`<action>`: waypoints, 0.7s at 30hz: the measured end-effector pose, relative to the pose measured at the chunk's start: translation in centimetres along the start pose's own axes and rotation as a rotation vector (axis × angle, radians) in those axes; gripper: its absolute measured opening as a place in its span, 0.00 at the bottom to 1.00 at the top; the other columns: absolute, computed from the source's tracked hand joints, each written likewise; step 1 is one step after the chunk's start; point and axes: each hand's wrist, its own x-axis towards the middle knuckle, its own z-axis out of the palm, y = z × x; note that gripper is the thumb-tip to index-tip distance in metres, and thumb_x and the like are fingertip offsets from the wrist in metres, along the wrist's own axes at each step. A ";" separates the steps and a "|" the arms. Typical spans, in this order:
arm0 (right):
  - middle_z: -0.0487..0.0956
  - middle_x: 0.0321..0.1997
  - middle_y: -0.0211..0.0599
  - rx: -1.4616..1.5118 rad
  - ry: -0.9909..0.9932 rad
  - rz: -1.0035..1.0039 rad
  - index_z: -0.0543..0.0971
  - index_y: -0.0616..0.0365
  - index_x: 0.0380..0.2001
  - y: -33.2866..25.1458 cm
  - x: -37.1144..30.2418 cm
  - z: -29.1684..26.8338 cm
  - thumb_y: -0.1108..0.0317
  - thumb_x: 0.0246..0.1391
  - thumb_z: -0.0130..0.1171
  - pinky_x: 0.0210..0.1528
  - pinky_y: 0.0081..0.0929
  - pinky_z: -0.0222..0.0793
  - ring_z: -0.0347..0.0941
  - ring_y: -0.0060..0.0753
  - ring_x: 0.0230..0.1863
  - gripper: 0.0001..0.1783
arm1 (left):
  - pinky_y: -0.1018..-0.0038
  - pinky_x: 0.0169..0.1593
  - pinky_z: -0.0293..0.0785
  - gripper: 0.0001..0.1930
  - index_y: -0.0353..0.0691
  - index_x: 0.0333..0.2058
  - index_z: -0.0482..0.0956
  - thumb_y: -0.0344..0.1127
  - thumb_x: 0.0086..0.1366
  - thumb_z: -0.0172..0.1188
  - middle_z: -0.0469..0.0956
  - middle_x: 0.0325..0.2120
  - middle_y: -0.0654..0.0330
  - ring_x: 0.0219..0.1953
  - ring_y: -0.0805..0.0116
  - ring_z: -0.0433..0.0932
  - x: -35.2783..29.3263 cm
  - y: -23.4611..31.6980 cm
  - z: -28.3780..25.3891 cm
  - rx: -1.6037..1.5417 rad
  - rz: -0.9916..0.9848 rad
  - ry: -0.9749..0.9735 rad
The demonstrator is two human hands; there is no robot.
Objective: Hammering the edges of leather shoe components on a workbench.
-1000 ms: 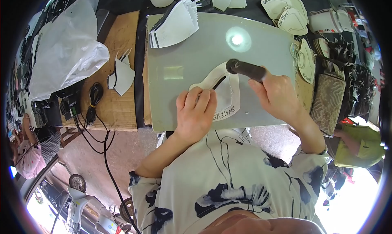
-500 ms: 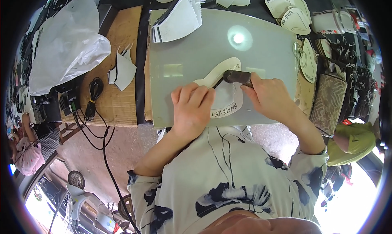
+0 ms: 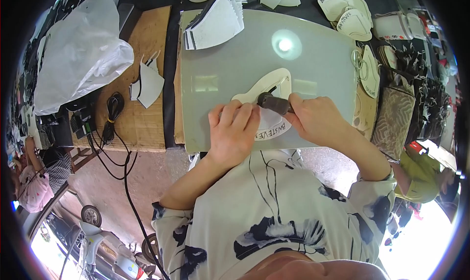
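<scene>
A cream, sole-shaped cut piece [image 3: 274, 82] with an open loop lies on the pale grey work board [image 3: 220, 60]. My left hand [image 3: 232, 131] presses flat on the near part of that piece. My right hand [image 3: 318, 118] is closed around a dark cylindrical tool handle [image 3: 274, 103], whose tip rests on the piece just beside my left fingertips. Both hands sit close together at the board's near edge.
A fanned stack of white cut pieces [image 3: 215, 23] lies at the board's far left corner. More cream pieces [image 3: 347, 16] sit at the far right. A wooden board [image 3: 147, 104] with white scraps, black cables [image 3: 112, 113] and a white plastic bag [image 3: 78, 55] are to the left.
The tool in my right hand has moved toward me and leftward along the cream piece. My left hand has stayed pressed on it, shifting slightly.
</scene>
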 end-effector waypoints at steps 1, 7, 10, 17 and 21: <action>0.74 0.13 0.41 0.003 0.010 -0.005 0.70 0.62 0.27 0.1 0.0 -0.1 0.56 0.63 0.54 0.18 0.41 0.66 0.72 0.48 0.15 0.19 | 0.64 0.50 0.62 0.15 0.36 0.38 0.81 0.31 0.49 0.59 0.75 0.38 0.62 0.44 0.65 0.73 0.1 -0.1 -0.2 -0.049 -0.043 -0.009; 0.73 0.14 0.41 -0.028 0.034 -0.043 0.69 0.61 0.28 -0.1 0.6 -1.0 0.58 0.60 0.57 0.20 0.41 0.66 0.73 0.49 0.17 0.17 | 0.64 0.48 0.63 0.15 0.35 0.38 0.82 0.29 0.49 0.61 0.75 0.38 0.62 0.43 0.65 0.73 -0.3 -0.3 -0.5 -0.088 -0.035 -0.014; 0.73 0.15 0.41 -0.022 -0.063 -0.035 0.68 0.61 0.31 0.3 1.0 -1.1 0.62 0.57 0.59 0.21 0.42 0.65 0.73 0.50 0.19 0.14 | 0.64 0.46 0.66 0.15 0.34 0.38 0.81 0.29 0.49 0.61 0.75 0.38 0.61 0.42 0.63 0.74 -0.4 -0.5 -0.7 -0.098 -0.031 -0.006; 0.73 0.13 0.41 0.004 -0.035 -0.118 0.71 0.62 0.25 0.6 0.9 -1.2 0.55 0.62 0.54 0.20 0.40 0.67 0.73 0.48 0.17 0.20 | 0.63 0.42 0.71 0.14 0.31 0.37 0.81 0.28 0.50 0.61 0.75 0.38 0.58 0.41 0.61 0.75 -0.6 -0.8 -0.9 -0.158 -0.003 -0.026; 0.74 0.13 0.41 0.057 0.037 -0.127 0.71 0.62 0.25 0.3 1.1 -1.5 0.56 0.63 0.54 0.21 0.41 0.67 0.74 0.49 0.17 0.20 | 0.64 0.43 0.72 0.14 0.32 0.37 0.81 0.28 0.50 0.62 0.75 0.37 0.59 0.42 0.61 0.75 -0.8 -1.0 -0.8 -0.165 -0.001 -0.023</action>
